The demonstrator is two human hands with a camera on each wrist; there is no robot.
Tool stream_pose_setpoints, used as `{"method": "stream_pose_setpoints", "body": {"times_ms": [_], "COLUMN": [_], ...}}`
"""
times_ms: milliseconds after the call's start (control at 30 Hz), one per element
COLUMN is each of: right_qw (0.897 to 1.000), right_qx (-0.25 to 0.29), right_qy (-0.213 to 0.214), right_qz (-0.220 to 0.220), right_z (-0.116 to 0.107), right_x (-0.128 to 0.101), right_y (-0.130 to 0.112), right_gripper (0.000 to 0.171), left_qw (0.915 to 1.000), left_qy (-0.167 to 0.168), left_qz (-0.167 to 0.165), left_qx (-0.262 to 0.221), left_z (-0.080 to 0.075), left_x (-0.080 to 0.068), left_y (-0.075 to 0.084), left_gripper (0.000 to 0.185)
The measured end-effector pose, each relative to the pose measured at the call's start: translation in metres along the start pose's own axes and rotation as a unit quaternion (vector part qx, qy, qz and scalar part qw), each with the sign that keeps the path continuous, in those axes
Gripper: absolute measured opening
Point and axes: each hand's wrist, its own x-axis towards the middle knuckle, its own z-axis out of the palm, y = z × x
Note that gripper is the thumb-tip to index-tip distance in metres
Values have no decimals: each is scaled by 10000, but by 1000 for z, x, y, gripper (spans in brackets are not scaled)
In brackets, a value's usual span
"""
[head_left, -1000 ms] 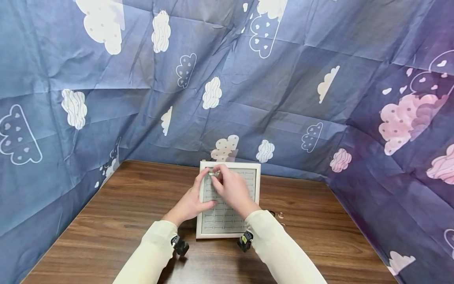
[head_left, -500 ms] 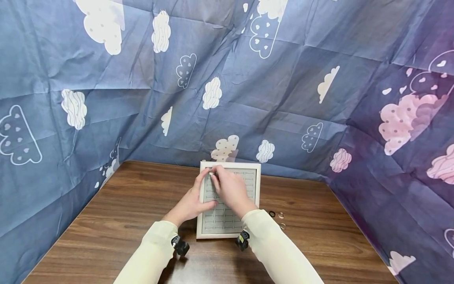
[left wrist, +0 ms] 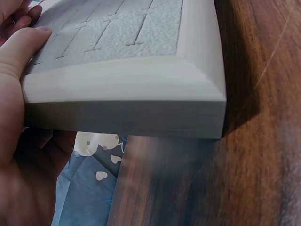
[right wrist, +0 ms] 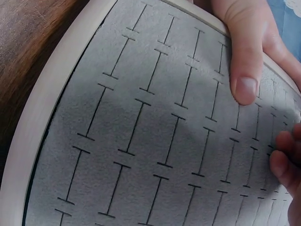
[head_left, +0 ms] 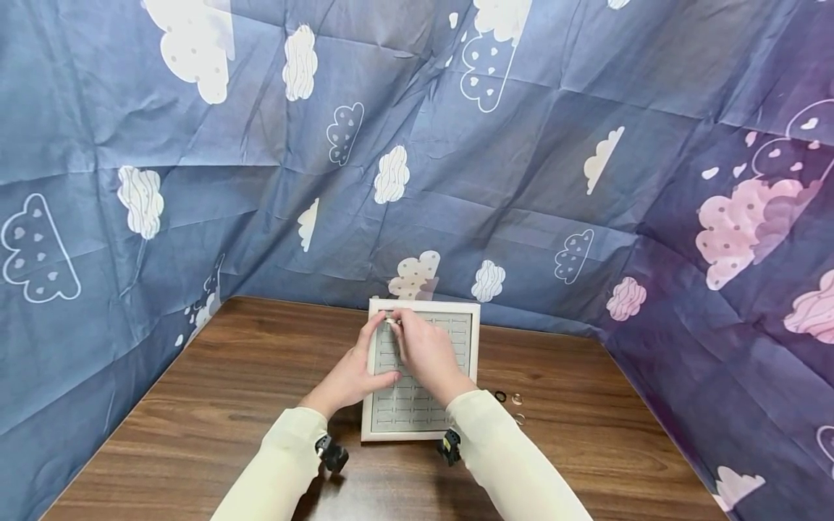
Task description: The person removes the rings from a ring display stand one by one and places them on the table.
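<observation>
A ring display tray (head_left: 420,436) with a pale frame and a grey slotted pad (right wrist: 99,155) lies on the table, raised off it at the left in the left wrist view. My left hand (head_left: 350,375) grips its left side, thumb on the pad and fingers at the side and underneath. Near the top left slots, my right hand (head_left: 426,354) pinches a small pale ring (head_left: 391,320), mostly hidden by the fingertips. In the right wrist view, the curled right fingers (right wrist: 281,162) show at the right edge, without the ring.
Right of the tray lie a black ring (head_left: 500,396) and two clear or pale rings (head_left: 517,399). The brown wooden table (head_left: 260,369) extends to both sides. A blue cloth with clouds (head_left: 521,217) hangs behind it.
The right hand has drawn slightly closer around the ring at the top left slots, its fingers more together. The left hand keeps its grip on the tray. The head view has shifted slightly.
</observation>
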Motion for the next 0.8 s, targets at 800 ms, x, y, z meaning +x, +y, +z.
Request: {"method": "stream_pose_setpoints", "body": {"times_ms": [800], "right_qw": [9960], "right_qx": [806], "right_qy": [-106], "right_qz": [365], "right_z": [-31], "right_x": [-22], "right_y": [21], "right_gripper": [6], "left_qw": [9995], "left_qy": [-142], "left_qz": [71], "left_qx": [-268], "left_z": [0], "left_x": [-2], "left_y": [2], "left_gripper": [110]}}
